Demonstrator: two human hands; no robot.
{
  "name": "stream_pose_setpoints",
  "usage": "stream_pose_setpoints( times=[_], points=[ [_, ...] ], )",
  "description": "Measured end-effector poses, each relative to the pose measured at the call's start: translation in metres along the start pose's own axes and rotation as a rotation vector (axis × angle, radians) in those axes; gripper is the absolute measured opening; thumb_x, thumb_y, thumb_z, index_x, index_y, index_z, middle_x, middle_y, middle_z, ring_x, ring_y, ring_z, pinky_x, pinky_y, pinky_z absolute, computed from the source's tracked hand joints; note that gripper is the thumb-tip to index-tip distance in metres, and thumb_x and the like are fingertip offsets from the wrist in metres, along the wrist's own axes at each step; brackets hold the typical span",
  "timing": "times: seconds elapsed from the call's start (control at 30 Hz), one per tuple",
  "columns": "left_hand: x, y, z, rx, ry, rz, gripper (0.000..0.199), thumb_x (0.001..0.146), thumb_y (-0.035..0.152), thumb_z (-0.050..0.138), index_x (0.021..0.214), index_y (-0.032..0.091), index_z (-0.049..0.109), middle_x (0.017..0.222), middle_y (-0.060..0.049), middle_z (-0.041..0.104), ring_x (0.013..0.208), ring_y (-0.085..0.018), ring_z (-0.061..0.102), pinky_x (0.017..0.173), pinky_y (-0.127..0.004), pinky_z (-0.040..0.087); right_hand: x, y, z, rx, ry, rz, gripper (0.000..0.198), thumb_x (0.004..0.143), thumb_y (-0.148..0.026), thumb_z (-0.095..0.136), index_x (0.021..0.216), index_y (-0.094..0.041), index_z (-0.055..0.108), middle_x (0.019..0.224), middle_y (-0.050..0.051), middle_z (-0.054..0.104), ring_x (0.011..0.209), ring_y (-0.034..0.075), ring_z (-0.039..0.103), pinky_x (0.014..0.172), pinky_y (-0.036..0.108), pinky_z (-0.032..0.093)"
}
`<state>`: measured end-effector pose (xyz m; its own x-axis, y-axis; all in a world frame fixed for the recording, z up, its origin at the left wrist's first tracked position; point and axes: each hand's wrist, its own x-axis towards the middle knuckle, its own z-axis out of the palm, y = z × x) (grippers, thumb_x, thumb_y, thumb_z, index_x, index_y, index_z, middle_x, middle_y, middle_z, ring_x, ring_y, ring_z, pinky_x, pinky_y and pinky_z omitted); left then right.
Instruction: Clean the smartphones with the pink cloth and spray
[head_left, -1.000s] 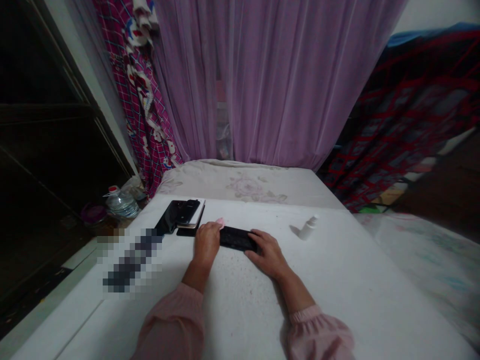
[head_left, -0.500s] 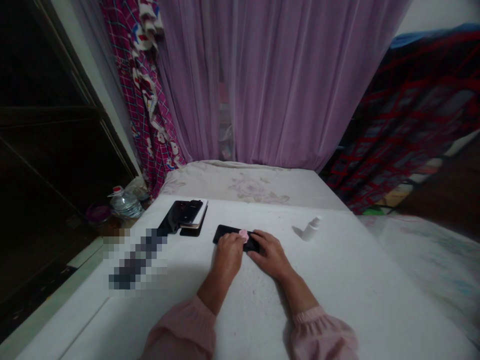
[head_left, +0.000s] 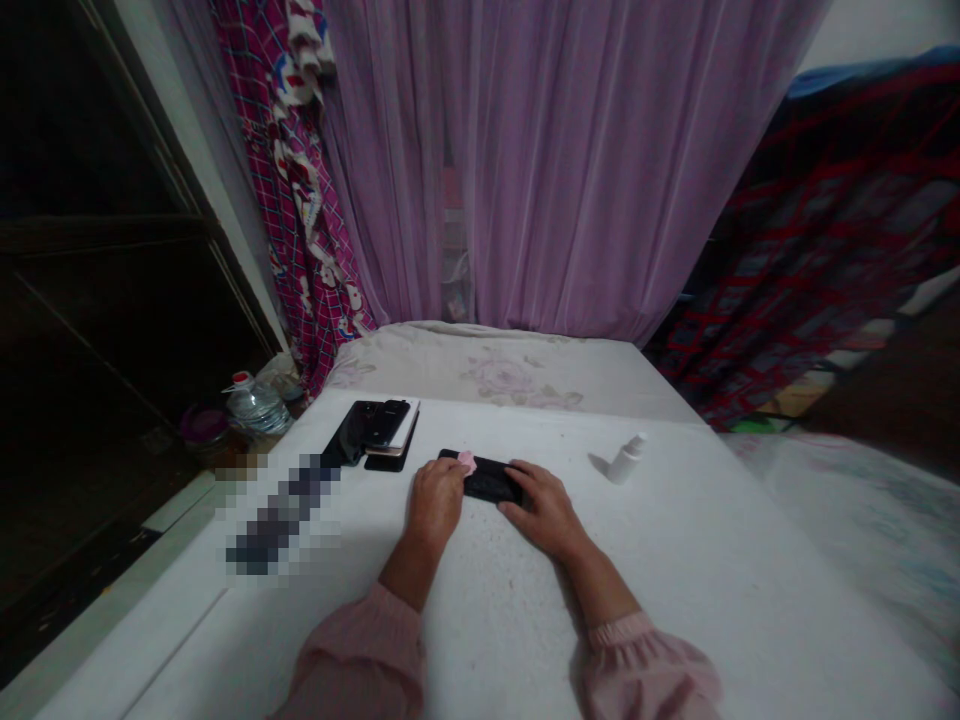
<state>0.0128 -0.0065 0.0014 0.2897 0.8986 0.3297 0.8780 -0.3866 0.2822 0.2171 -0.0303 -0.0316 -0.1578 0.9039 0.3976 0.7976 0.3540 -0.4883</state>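
Note:
A black phone (head_left: 491,481) lies flat on the white-covered surface, its long side running left to right. My left hand (head_left: 436,500) is closed on a small pink cloth (head_left: 466,462), which rests against the phone's left part. Some of the cloth is hidden under my fingers. At the other end, my right hand (head_left: 546,508) grips the phone's right edge between thumb and fingers, covering that end. To the right of it stands a small white bottle (head_left: 624,462) with a pump-like top.
Left of my hands, several phones (head_left: 387,424) lie, some stacked with a white item. A pixelated patch (head_left: 281,515) hides something nearer me. Purple curtains (head_left: 585,180) hang behind the flowered sheet (head_left: 502,375). A water jug (head_left: 259,405) stands beyond the left edge.
My left hand and the pink cloth have slid left along the phone, uncovering its middle. My right hand keeps its hold on the right end.

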Motion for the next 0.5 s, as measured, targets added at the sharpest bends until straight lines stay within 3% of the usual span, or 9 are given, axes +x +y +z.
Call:
stream_pose_setpoints(
  times=[0.23, 0.5],
  points=[
    [0.000, -0.008, 0.002, 0.011, 0.066, -0.038, 0.026, 0.090, 0.009, 0.051, 0.101, 0.021, 0.072, 0.097, -0.006, 0.070, 0.090, -0.021, 0.060, 0.084, -0.035, 0.044, 0.001, 0.002, 0.002, 0.020, 0.025, -0.023, 0.048, 0.072, -0.032, 0.069, 0.118, -0.019, 0.066, 0.128, 0.013, 0.061, 0.118, 0.029, 0.056, 0.102, 0.047, 0.043],
    [-0.007, 0.024, 0.008, -0.032, 0.009, 0.066, 0.025, 0.091, 0.011, 0.052, 0.103, 0.023, 0.070, 0.099, -0.005, 0.068, 0.091, -0.021, 0.058, 0.081, -0.035, 0.044, 0.000, 0.002, 0.003, 0.027, 0.046, -0.018, 0.046, 0.072, -0.031, 0.069, 0.117, -0.021, 0.066, 0.127, 0.012, 0.062, 0.116, 0.029, 0.057, 0.101, 0.047, 0.043]
  ],
)
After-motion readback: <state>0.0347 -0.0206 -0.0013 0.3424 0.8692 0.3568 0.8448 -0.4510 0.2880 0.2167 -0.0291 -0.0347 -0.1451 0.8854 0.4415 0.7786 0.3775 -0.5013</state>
